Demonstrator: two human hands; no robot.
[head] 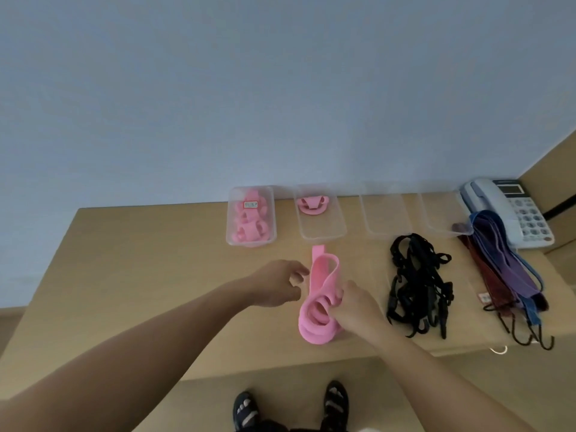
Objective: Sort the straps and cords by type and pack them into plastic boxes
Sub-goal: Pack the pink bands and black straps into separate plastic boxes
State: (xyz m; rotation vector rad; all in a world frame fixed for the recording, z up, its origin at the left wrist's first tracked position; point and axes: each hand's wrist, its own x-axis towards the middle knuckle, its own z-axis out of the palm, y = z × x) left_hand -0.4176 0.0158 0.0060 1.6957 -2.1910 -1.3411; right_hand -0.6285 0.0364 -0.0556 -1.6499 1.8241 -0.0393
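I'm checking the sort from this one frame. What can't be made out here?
- Label in the left box, head view: print too small.
- Pink strap: right hand covers part.
- Black cords: tangled, count unclear.
- Tag by the coloured cords: blurred.

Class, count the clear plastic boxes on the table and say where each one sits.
4, in a row along the table's far edge: leftmost box full of pink straps, second box holding one pink strap, third box empty, fourth box beside the telephone, partly overlapped by cords.
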